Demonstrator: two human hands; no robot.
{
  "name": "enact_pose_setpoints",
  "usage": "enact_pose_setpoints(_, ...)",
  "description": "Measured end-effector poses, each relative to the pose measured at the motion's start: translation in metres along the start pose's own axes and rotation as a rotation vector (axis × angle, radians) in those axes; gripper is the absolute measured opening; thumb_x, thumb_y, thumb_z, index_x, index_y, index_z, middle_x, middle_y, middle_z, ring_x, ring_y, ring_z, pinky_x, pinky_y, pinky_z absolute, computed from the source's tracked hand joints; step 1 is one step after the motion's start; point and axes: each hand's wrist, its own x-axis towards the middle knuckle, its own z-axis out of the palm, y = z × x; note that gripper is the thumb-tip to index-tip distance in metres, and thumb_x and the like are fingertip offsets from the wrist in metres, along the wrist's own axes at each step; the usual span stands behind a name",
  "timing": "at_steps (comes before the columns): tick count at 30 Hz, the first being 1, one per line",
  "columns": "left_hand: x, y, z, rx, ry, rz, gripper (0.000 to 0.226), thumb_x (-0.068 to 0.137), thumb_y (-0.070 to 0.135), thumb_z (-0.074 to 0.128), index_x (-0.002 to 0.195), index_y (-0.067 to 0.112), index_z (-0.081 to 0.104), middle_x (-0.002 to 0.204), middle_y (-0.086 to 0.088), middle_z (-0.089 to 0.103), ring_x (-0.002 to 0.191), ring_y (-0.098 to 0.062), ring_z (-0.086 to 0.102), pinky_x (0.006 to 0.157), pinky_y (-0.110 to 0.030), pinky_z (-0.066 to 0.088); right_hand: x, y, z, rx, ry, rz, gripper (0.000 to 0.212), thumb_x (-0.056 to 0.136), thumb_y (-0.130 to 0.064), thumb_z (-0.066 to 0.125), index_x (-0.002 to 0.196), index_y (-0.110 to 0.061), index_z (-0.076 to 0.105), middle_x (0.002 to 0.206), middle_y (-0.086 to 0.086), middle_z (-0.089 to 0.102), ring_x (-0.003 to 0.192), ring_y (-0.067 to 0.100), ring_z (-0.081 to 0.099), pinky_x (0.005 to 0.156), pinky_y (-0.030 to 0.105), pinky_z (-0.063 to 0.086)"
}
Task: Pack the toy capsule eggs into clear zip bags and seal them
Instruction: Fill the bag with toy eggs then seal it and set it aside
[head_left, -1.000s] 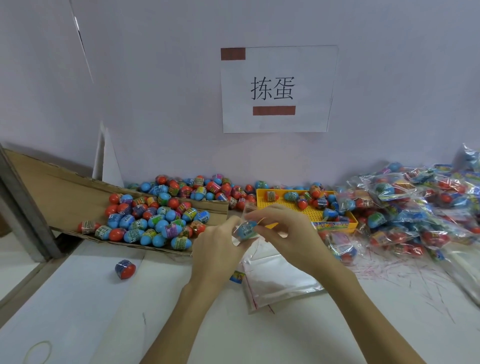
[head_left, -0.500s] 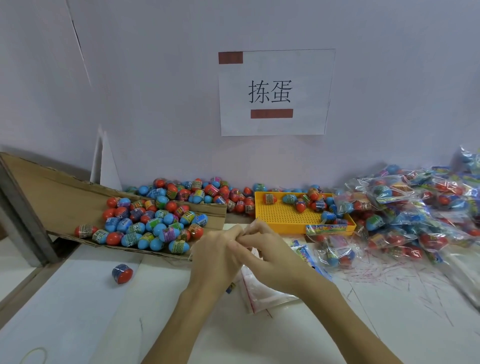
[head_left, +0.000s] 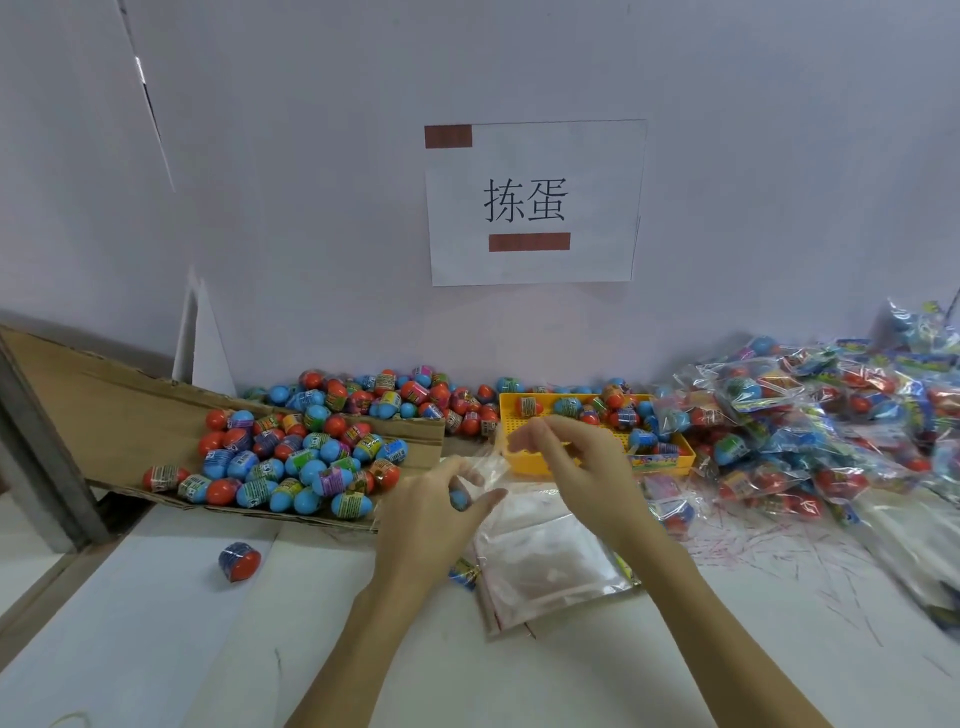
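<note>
**Hands draw apart along the bag mouth**

The left hand (head_left: 441, 499) curls round a small clear zip bag (head_left: 480, 467) with a blue-ended toy capsule egg (head_left: 460, 499) inside it, thumb and fingers cupping the egg through the film. Half a second ago both hands were pressed together over the bag. Now the right hand (head_left: 566, 457) has lifted up and to the right of the left, its fingertips pinching what looks like the bag's upper edge; motion blur hides the exact grip. I judge this as the seal being run shut or just finished, so this bag is close to done.

Below and between the hands lies a flat stack of empty clear zip bags (head_left: 545, 561) on the white table (head_left: 156, 649). Beyond the right hand sits a yellow perforated plastic tray (head_left: 670, 457) with a few eggs. Further right is the heap of filled clear bags (head_left: 810, 415). To the left of the left hand, a brown cardboard sheet (head_left: 78, 389) carries loose red and blue capsule eggs (head_left: 291, 457), and one stray red and blue egg (head_left: 239, 561) lies alone, nearer the person.
</note>
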Motion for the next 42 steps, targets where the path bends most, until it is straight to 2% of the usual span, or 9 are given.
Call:
enact_pose_setpoints(3,-0.001,0.0,-0.001,-0.214,0.057,-0.149,0.044,0.074,0.069,0.071,0.087,0.027,0.068,0.063,0.006,0.064,0.058,-0.017,0.066,0.058,-0.044,0.059,0.019,0.025,-0.012,-0.194,0.074,0.106,0.021,0.105,-0.028,0.053,0.115,-0.026,0.071,0.113,-0.015,0.071,0.105,0.002,0.064,0.088,0.025,0.054)
enact_pose_setpoints(6,0.001,-0.001,0.0,-0.41,0.07,-0.271,0.032,0.081,0.055,0.078,0.089,0.026,0.067,0.062,0.001,0.07,0.052,-0.018,0.066,0.059,-0.051,0.061,0.043,0.049,-0.016,-0.456,-0.044,0.258,0.032,0.106,-0.022,0.051,0.135,-0.018,0.062,0.141,0.003,0.056,0.127,0.021,0.053,0.105,0.034,0.045)
enact_pose_setpoints(13,0.005,0.001,-0.007,-0.708,-0.039,-0.364,0.057,0.063,0.061,0.082,0.108,0.028,0.069,0.069,0.006,0.071,0.053,-0.009,0.066,0.051,-0.021,0.052,0.073,0.075,-0.008,-0.804,-0.185,0.432,0.031,0.102,-0.015,0.049,0.132,-0.011,0.059,0.14,0.014,0.046,0.126,0.039,0.047,0.106,0.048,0.047)
enact_pose_setpoints(19,0.003,0.002,-0.008,-0.736,-0.112,-0.323,0.066,0.063,0.059,0.082,0.121,0.036,0.06,0.102,0.009,0.076,0.074,-0.013,0.076,0.063,-0.023,0.055,0.07,0.066,0.005,-0.632,-0.015,0.314,0.03,0.103,-0.011,0.053,0.132,-0.017,0.06,0.126,0.014,0.055,0.109,0.028,0.056,0.093,0.037,0.05)
enact_pose_setpoints(23,0.004,0.0,-0.003,-0.722,-0.098,-0.307,0.051,0.075,0.041,0.087,0.119,0.029,0.064,0.097,0.003,0.077,0.07,-0.017,0.076,0.058,-0.022,0.056,0.034,0.044,0.012,-0.457,0.12,0.128,0.033,0.104,-0.017,0.054,0.137,-0.018,0.057,0.119,0.006,0.057,0.091,0.014,0.053,0.08,0.024,0.042)
enact_pose_setpoints(29,0.003,0.003,0.0,-0.618,-0.087,-0.255,0.047,0.079,0.026,0.089,0.116,0.035,0.062,0.083,0.019,0.074,0.065,-0.002,0.071,0.057,-0.013,0.052,-0.011,0.009,0.02,-0.138,0.294,0.06,0.025,0.094,-0.016,0.072,0.115,-0.021,0.058,0.104,-0.013,0.065,0.086,0.001,0.063,0.074,0.023,0.057)
enact_pose_setpoints(32,0.003,0.002,0.0,-0.591,-0.1,-0.205,0.047,0.08,0.024,0.089,0.118,0.03,0.062,0.082,0.01,0.075,0.066,-0.01,0.072,0.059,-0.018,0.055,-0.019,-0.006,0.018,0.03,0.311,0.033,0.025,0.094,-0.013,0.072,0.115,-0.022,0.063,0.108,-0.014,0.068,0.094,0.003,0.065,0.075,0.025,0.059)
enact_pose_setpoints(36,0.001,0.001,-0.001,-0.48,-0.163,-0.074,0.048,0.08,0.023,0.088,0.118,0.04,0.062,0.089,0.017,0.072,0.085,0.0,0.069,0.071,-0.013,0.054,-0.023,-0.021,0.012,0.133,0.327,-0.149,0.029,0.099,-0.006,0.063,0.126,-0.015,0.065,0.117,-0.005,0.069,0.105,0.015,0.068,0.074,0.022,0.059)
enact_pose_setpoints(42,-0.001,0.003,-0.001,-0.352,-0.179,0.033,0.057,0.082,0.029,0.086,0.131,0.041,0.059,0.094,0.016,0.071,0.09,-0.003,0.068,0.075,-0.017,0.057,-0.022,-0.014,0.005,-0.048,0.216,-0.229,0.03,0.102,-0.006,0.058,0.131,-0.014,0.063,0.121,0.0,0.064,0.085,0.01,0.071,0.059,0.013,0.054)
